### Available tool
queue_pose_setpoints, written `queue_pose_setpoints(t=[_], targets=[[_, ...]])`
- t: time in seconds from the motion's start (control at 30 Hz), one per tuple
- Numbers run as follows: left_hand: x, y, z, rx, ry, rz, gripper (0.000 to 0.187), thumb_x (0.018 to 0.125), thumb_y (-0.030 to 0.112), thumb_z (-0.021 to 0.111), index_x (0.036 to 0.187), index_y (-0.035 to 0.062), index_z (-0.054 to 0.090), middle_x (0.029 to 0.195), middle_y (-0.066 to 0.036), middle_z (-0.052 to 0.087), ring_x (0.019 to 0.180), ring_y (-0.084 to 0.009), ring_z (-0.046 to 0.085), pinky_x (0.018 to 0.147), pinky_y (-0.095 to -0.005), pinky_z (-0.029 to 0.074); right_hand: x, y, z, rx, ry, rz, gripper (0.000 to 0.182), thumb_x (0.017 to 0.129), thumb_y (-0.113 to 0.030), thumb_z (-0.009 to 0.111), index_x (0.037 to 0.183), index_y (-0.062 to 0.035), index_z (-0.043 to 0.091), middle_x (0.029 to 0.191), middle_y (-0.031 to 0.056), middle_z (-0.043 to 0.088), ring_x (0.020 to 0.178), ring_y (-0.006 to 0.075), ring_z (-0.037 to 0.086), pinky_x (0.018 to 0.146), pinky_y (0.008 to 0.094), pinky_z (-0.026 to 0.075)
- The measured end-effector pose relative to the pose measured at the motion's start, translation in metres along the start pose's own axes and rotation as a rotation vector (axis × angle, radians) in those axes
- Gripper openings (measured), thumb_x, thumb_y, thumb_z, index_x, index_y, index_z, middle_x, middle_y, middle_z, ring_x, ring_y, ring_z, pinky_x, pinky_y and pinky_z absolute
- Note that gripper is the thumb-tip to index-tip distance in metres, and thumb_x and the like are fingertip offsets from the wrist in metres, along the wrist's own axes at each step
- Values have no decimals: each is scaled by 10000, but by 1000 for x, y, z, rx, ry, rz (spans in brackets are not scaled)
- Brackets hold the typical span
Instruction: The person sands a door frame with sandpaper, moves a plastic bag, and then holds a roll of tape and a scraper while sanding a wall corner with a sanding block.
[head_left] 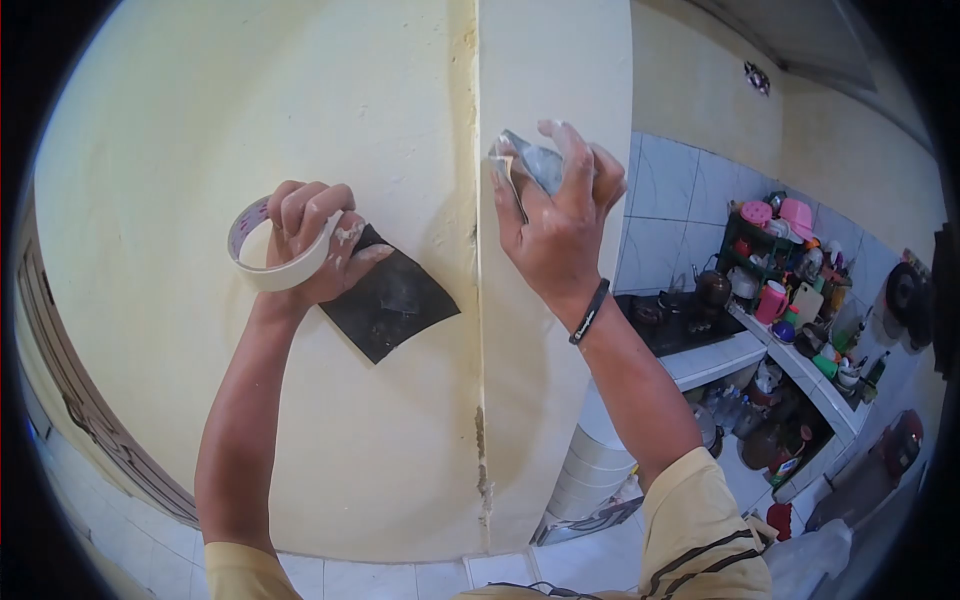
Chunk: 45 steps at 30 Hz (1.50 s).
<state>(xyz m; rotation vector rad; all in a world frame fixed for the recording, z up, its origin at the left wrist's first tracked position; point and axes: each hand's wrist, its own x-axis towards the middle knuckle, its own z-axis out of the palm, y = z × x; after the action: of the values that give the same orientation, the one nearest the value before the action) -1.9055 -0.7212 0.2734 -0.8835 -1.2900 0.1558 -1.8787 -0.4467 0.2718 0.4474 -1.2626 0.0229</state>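
My left hand [318, 235] is closed, with a roll of cream masking tape [290, 275] hooked over its fingers. Between thumb and fingers it also grips a square black sheet that looks like sandpaper [392, 300], dusted white in the middle. Higher up, by the narrow wall face, my right hand [565, 215] has its fingers bent around a small folded grey-blue piece [540, 165] smeared with white; its exact kind I cannot tell. White residue coats the fingers of both hands. Between them runs a vertical wall corner [478, 250], rough and chipped toward the bottom.
At the right, a kitchen counter [720, 358] carries a black stove [675, 320] and a kettle [713, 288]. A rack [750, 250] and a crowd of utensils stand beyond. White stacked buckets [590, 480] sit by the wall's foot. A brown door [100, 430] is at far left.
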Motion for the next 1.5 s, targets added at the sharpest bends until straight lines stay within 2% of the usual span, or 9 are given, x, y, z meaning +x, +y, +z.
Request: queue_pose_setpoints(t=[0.1,0.2,0.6,0.9,1.0,1.07,1.5], targets=[[0,1,-1,16,-9,-18,409,729,425,802,823,131,532,1069,-26,503,998,-253,461,873,-415,355,-9,-3,-2,-1,-13,11,240,805,-203,733,998,-61,751,1316,123,499,1126,342,397,945,473,311],[-2,1,0,55,-62,8,424,828,447,728,906,85,520,1094,-91,481,1025,-307,435,887,-484,374,-1,-6,2,10,5,11,230,801,-202,736,981,-60,750,1315,117,499,1123,340,397,944,474,308],[-3,3,0,67,-100,-26,389,801,421,745,872,94,547,1109,-81,467,1041,-306,435,899,-491,362,-8,-11,-4,33,-30,66,219,797,-200,736,949,-41,751,1317,129,496,1129,351,392,951,487,308],[-6,-2,1,49,-97,3,404,795,425,746,917,102,537,1105,-74,454,1039,-308,431,898,-489,363,-6,-21,-2,67,-25,143,194,813,-206,721,922,-52,765,1342,115,479,1140,360,381,948,491,317],[-5,-1,0,-6,-76,-47,414,699,375,825,871,116,553,1092,-48,490,1046,-270,454,897,-436,362,5,-13,-2,65,-27,151,204,815,-210,719,940,-56,767,1342,109,484,1140,361,382,954,490,317],[-1,2,-1,16,-58,-31,420,693,382,828,866,118,551,1087,-47,489,1043,-270,455,899,-431,362,-3,-20,-6,50,-45,162,210,817,-213,717,950,-60,768,1342,107,486,1136,362,384,959,487,318],[-6,-1,0,13,-46,-36,419,703,410,825,859,125,560,1092,-37,480,1070,-257,435,911,-424,366,8,0,-3,-52,-1,6,238,819,-216,720,1013,-83,753,1312,113,521,1109,332,408,939,467,330]])
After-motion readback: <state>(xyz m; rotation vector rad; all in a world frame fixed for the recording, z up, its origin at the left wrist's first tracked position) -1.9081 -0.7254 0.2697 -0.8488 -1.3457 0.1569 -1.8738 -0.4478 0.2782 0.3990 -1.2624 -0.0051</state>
